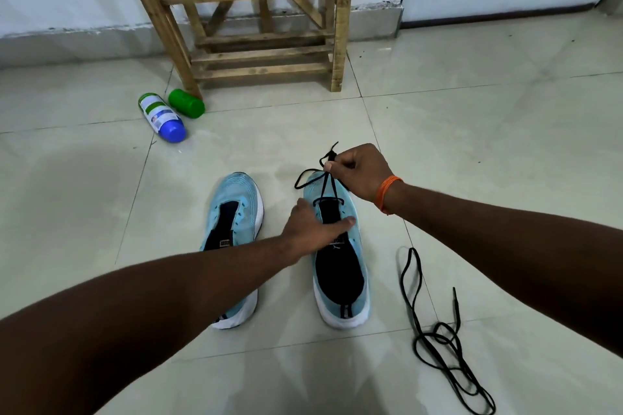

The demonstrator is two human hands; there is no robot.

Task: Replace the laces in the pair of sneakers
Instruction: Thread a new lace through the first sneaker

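On sneaker (340, 280), left hand (313, 229) pressing, right (362, 172) pinching lace (327, 190)

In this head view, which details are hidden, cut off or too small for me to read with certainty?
All in the head view:
The left hand covers the middle eyelets of the right sneaker.
The left forearm covers the left sneaker at its heel side.
The held lace disappears inside the right hand.
The loose lace is cut off by the bottom edge.
The bottle label is too small to read.
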